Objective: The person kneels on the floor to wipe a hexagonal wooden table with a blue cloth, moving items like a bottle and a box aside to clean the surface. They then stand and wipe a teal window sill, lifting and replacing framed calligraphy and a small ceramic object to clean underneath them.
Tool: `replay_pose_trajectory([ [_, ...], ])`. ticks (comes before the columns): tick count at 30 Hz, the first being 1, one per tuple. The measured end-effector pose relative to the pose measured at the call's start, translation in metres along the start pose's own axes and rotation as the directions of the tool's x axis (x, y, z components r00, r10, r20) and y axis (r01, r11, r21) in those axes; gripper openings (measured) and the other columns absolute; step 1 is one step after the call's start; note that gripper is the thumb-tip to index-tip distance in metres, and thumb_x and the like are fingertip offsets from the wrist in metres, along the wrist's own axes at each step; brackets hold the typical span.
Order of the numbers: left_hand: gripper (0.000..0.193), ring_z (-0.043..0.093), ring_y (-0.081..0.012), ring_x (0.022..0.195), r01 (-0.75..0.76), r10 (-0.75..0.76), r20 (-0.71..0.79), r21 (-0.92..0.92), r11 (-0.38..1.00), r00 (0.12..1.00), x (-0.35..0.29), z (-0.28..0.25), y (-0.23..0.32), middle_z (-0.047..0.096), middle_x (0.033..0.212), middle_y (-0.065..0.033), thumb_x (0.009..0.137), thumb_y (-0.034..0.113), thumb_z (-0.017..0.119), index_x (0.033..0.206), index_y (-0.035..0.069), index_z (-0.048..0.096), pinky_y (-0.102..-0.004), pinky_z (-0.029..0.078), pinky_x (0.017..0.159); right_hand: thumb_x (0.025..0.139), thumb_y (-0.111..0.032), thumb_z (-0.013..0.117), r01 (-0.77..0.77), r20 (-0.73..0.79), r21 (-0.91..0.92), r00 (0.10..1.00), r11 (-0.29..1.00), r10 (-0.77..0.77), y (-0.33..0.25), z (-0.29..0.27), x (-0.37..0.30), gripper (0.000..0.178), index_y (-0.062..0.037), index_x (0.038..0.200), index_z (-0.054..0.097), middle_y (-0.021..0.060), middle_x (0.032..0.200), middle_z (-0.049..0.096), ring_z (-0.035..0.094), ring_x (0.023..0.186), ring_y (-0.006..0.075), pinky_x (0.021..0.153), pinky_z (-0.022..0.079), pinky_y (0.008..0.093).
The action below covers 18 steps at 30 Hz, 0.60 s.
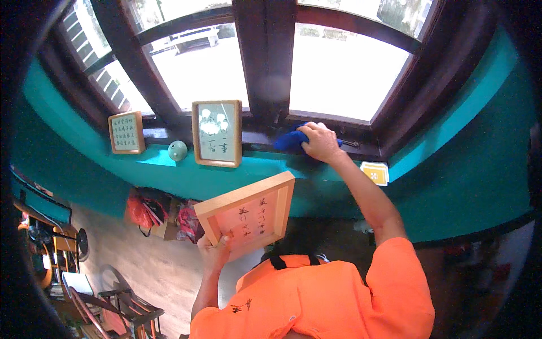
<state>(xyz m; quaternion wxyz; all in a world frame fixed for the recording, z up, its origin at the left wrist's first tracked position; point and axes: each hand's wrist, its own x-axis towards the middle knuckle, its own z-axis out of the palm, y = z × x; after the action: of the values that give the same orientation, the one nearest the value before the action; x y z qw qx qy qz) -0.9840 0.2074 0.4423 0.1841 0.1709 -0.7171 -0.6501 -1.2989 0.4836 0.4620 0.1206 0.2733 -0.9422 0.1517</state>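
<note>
The left hand [214, 248] grips a tilted, rectangular pale-wood frame [245, 192] near the teal wall [468, 192], a lettered sheet [254, 217] inside it. The right hand [322, 142] has its grip closed over a crumpled blue cloth [290, 140] on the dark sill [258, 141].

Furnished room; home or shop, can't tell. Dark-wood-framed paned window [264, 68], teal painted wall [451, 195], light-wood-framed rectangular calligraphy picture [217, 134], dark wooden chair [127, 308].
</note>
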Motion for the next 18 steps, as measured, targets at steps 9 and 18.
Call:
replay_pose_trajectory([
  [9,0.009,0.053,-0.0048,0.064,0.078,-0.076,0.040,-0.073,0.994,0.996,0.009,0.001,-0.019,0.061,0.075,0.0029,0.084,0.004,0.068,0.091,-0.001,0.067,-0.0238,0.043,0.055,0.072,-0.011,0.068,0.247,-0.032,0.061,0.969,0.967,-0.245,-0.036,-0.027,0.002,0.050,-0.0136,0.121,0.061,0.0106,0.121,0.063,0.056,0.114,0.0304,0.093,0.051,0.0414],
  [18,0.018,0.054,-0.0051,0.069,0.160,-0.168,0.054,0.122,0.980,0.984,0.001,0.002,-0.004,0.064,0.077,0.0029,0.082,0.011,0.076,0.093,-0.001,0.070,-0.0246,0.045,0.061,0.073,-0.020,0.066,0.257,0.001,0.032,0.966,0.966,-0.257,-0.048,0.018,0.016,0.051,-0.0063,0.122,0.060,0.0079,0.127,0.061,0.051,0.119,0.0256,0.093,0.044,0.0397],
])
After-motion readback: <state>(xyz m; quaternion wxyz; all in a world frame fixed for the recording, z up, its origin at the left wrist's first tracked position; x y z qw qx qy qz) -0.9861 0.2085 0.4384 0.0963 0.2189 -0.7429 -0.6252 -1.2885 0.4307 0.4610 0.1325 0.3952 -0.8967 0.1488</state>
